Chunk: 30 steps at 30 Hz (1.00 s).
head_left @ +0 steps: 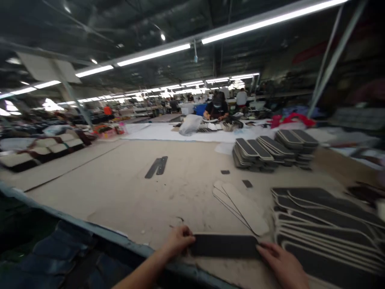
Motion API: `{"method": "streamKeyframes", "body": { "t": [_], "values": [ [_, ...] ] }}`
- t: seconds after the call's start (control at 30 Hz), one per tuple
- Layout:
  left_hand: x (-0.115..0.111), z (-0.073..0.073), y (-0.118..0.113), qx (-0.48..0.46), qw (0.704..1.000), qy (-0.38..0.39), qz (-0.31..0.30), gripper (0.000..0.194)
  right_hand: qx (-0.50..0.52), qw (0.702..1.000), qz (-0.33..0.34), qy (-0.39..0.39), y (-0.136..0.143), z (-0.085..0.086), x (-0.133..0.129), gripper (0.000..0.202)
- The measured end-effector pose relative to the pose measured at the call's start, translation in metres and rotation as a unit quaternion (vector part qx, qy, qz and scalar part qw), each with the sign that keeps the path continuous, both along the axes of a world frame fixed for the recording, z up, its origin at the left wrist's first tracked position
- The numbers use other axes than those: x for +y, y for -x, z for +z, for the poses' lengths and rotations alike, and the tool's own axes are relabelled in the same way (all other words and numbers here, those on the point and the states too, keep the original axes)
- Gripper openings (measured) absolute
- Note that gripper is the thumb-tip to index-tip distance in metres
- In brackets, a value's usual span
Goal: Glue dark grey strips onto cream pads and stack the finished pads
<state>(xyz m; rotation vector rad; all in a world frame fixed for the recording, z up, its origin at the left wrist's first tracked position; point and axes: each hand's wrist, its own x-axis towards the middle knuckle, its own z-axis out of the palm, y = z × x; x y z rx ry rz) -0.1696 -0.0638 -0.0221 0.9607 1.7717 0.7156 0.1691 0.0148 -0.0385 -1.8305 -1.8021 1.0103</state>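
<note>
A long dark rectangular strip [224, 246] lies level at the table's near edge. My left hand [180, 239] pinches its left end between thumb and fingers. At the other end, my right hand [278, 259] grips the strip's right corner with thumb and fingertips. Just beyond the strip rests a pale flat piece [243, 204] with dark edge lines. To the right of my right hand is a fanned stack of dark panels with light edges [325, 228].
Stacked dark pads [270, 150] stand at the back right. Two dark strips [157, 167] lie mid-table, and two small dark pieces [247, 183] sit right of centre. Light-and-dark bundles [45, 148] line the left. Across the table sits a person [217, 108].
</note>
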Motion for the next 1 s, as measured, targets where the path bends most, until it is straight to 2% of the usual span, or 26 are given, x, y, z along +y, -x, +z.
{"method": "streamKeyframes", "body": {
  "t": [0.1, 0.2, 0.37, 0.83, 1.0],
  "values": [
    [0.002, 0.000, 0.003, -0.026, 0.999, -0.006, -0.029, 0.031, 0.059, 0.998, -0.019, -0.001, 0.005, 0.007, -0.007, 0.034],
    [0.004, 0.004, 0.004, -0.035, 0.998, -0.020, -0.038, 0.034, 0.059, 0.998, -0.037, 0.001, 0.010, 0.010, -0.009, 0.030],
    [0.002, 0.013, -0.001, -0.006, 0.999, -0.012, -0.032, 0.032, 0.063, 0.997, -0.041, -0.018, 0.011, 0.006, -0.010, 0.027],
    [0.005, 0.008, -0.005, 0.072, 0.997, -0.013, -0.036, 0.022, 0.008, 0.997, -0.059, -0.045, 0.015, 0.009, -0.010, 0.022],
    [0.006, 0.013, -0.006, 0.105, 0.993, -0.010, -0.045, 0.017, -0.019, 0.997, -0.058, -0.049, 0.017, 0.010, -0.011, 0.020]
  ]
}}
